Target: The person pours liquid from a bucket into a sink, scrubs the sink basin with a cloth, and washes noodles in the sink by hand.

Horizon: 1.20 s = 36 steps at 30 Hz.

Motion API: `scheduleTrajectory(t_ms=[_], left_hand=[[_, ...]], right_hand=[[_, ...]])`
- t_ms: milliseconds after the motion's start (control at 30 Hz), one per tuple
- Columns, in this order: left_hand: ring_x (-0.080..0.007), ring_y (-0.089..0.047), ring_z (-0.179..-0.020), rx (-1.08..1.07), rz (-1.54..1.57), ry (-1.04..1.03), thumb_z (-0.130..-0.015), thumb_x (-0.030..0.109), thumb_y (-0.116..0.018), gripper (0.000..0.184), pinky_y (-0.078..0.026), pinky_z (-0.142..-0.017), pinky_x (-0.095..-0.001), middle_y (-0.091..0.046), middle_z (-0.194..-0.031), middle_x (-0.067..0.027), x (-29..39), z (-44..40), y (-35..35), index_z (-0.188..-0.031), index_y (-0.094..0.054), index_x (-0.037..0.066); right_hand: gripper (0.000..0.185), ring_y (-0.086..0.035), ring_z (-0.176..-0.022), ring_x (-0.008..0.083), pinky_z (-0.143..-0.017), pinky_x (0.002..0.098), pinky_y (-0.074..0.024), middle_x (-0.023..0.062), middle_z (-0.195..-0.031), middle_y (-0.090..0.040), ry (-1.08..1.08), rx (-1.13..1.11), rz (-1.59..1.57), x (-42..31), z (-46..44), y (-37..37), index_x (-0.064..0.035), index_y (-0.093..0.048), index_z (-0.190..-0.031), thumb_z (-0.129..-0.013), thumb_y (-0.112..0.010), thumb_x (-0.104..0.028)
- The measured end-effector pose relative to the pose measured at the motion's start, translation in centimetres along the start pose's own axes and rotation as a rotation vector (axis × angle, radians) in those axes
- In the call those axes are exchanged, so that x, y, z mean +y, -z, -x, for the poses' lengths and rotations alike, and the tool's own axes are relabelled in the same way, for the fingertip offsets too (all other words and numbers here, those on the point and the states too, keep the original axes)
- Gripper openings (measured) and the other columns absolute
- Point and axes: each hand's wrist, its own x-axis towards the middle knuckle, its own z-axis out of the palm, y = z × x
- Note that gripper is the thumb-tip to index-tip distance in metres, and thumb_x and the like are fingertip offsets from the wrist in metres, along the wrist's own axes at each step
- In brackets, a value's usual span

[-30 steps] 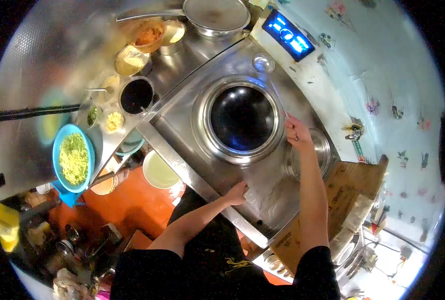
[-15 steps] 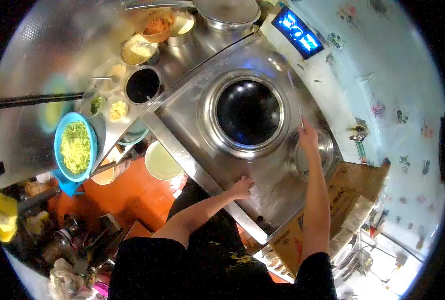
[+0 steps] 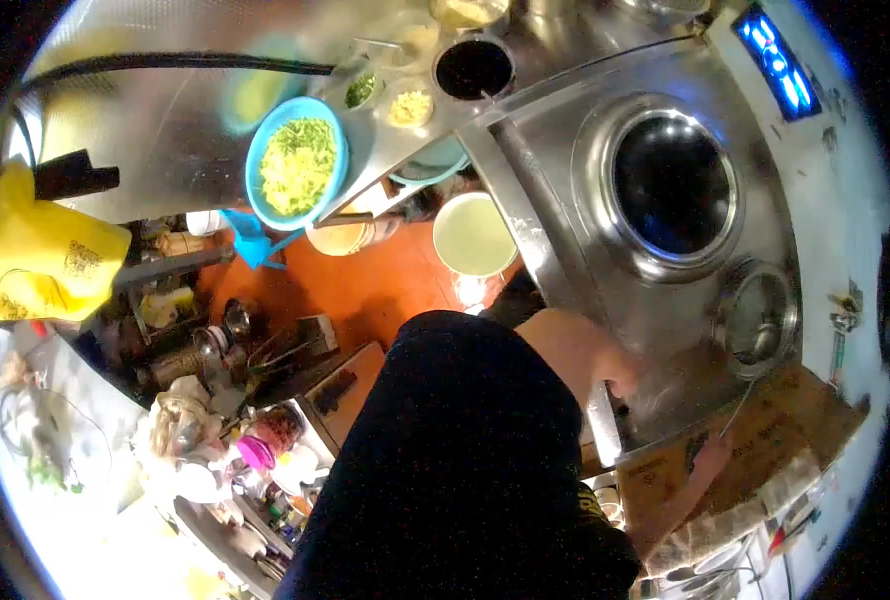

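My right hand (image 3: 710, 457) is closed round the thin handle of a ladle (image 3: 765, 338), over the cardboard at the lower right. The ladle's bowl is at the round metal container (image 3: 756, 322) on the steel counter. My left hand (image 3: 621, 376) is low at the counter's front edge, partly behind my sleeve; its fingers are smeared. A dark round wok (image 3: 673, 184) sits in a shiny metal ring beyond both hands.
A blue bowl of shredded greens (image 3: 298, 165), small ingredient bowls and a pot of dark liquid (image 3: 474, 68) stand at the upper left. Cardboard (image 3: 775, 430) borders the counter. A pale green bucket (image 3: 475, 235) is below its front edge.
The view has swung left. My right hand has drawn back toward the cardboard, and the ladle's bowl has moved from beyond the wok to the round container.
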Motion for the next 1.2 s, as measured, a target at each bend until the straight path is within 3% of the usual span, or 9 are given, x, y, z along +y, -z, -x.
scheduleTrajectory(t_ms=[167, 233, 400, 433, 500, 567, 667, 933, 1200], left_hand=[[-0.0305, -0.063, -0.098, -0.068, -0.041, -0.005, -0.070, 0.030, -0.070, 0.041, -0.051, -0.079, -0.0464, -0.066, -0.104, -0.0123, 2.0, -1.9, -0.6, -0.107, -0.068, 0.013], [-0.0302, -0.062, -0.100, -0.112, -0.063, 0.002, -0.070, 0.031, -0.070, 0.043, -0.050, -0.081, -0.0463, -0.066, -0.107, -0.0121, 2.0, -2.1, -1.6, -0.109, -0.067, 0.014], [-0.0295, -0.060, -0.106, -0.287, -0.241, 0.023, -0.070, 0.033, -0.071, 0.048, -0.050, -0.085, -0.0462, -0.065, -0.113, -0.0114, 2.2, 1.4, 1.0, -0.115, -0.066, 0.016], [-0.0305, -0.056, -0.113, -0.280, -0.111, 0.113, -0.072, 0.035, -0.071, 0.053, -0.047, -0.092, -0.0467, -0.060, -0.121, -0.0146, 2.4, 3.7, 4.2, -0.120, -0.062, 0.015], [-0.0371, -0.061, -0.103, -0.317, -0.258, -0.001, -0.075, 0.029, -0.067, 0.041, -0.050, -0.088, -0.0483, -0.065, -0.109, -0.0167, 1.8, 5.3, 5.9, -0.108, -0.064, 0.007], [-0.0363, -0.058, -0.110, -0.213, -0.101, -0.010, -0.077, 0.033, -0.067, 0.047, -0.048, -0.094, -0.0476, -0.062, -0.114, -0.0208, -3.1, 5.7, 1.5, -0.114, -0.061, 0.006], [-0.0377, -0.058, -0.109, -0.315, -0.072, 0.229, -0.078, 0.029, -0.065, 0.045, -0.047, -0.094, -0.0474, -0.063, -0.111, -0.0212, -1.9, 6.9, 4.9, -0.114, -0.060, 0.004], [-0.0370, -0.059, -0.108, -0.122, -0.184, -0.004, -0.077, 0.025, -0.062, 0.049, -0.048, -0.094, -0.0472, -0.061, -0.114, -0.0215, -9.0, 7.6, -2.5, -0.120, -0.056, 0.003], [-0.0397, -0.060, -0.103, -0.081, -0.055, 0.096, -0.077, 0.025, -0.063, 0.046, -0.050, -0.089, -0.0488, -0.060, -0.113, -0.0231, -7.8, 7.3, -0.6, -0.117, -0.057, 0.003]], right_hand=[[0.041, -0.040, -0.048, 0.0113, -0.042, 0.0253, -0.0361, 0.0015, -0.073, -0.050, 0.016, -0.196, -0.236, 11.0, -11.8, 12.1, -0.0079, -0.043, -0.141, -0.100, -0.037, -0.008], [0.042, -0.039, -0.048, 0.0097, -0.041, 0.0226, -0.0338, 0.0006, -0.074, -0.050, -0.194, -0.251, -0.654, 3.1, -1.2, 2.0, -0.0063, -0.041, -0.141, -0.099, -0.037, -0.007], [0.044, -0.037, -0.048, 0.0059, -0.037, 0.0177, -0.0297, -0.0012, -0.077, -0.048, -0.314, -0.407, -1.044, -5.5, 8.9, -6.9, -0.0031, -0.036, -0.142, -0.098, -0.039, -0.005], [0.040, -0.036, -0.045, 0.0047, -0.036, 0.0178, -0.0289, -0.0034, -0.073, -0.048, -0.218, -0.376, -0.854, -6.4, 9.4, -6.7, -0.0067, -0.044, -0.136, -0.096, -0.046, -0.009], [0.035, -0.034, -0.042, 0.0034, -0.034, 0.0179, -0.0279, -0.0050, -0.068, -0.047, -0.227, -0.351, -0.800, -6.6, 8.8, -6.0, -0.0109, -0.053, -0.128, -0.094, -0.053, -0.012], [0.035, -0.033, -0.041, 0.0031, -0.033, 0.0176, -0.0269, -0.0040, -0.067, -0.045, -0.278, -0.354, -0.930, -8.1, 7.9, -6.4, -0.0095, -0.051, -0.130, -0.095, -0.051, -0.010], [0.037, -0.033, -0.041, 0.0025, -0.031, 0.0171, -0.0252, -0.0032, -0.067, -0.043, -0.278, -0.314, -0.872, -11.1, 7.8, -8.7, -0.0056, -0.046, -0.135, -0.098, -0.046, -0.011], [0.026, -0.032, -0.041, 0.0032, -0.031, 0.0173, -0.0237, -0.0040, -0.066, -0.045, -0.283, -0.474, -0.704, -19.1, 5.2, -13.5, -0.0099, -0.056, -0.120, -0.094, -0.053, -0.011], [0.022, -0.032, -0.039, 0.0043, -0.030, 0.0193, -0.0220, -0.0040, -0.060, -0.044, -0.134, -0.633, -0.564, -24.4, -2.5, -23.2, -0.0065, -0.058, -0.113, -0.096, -0.055, -0.019]])
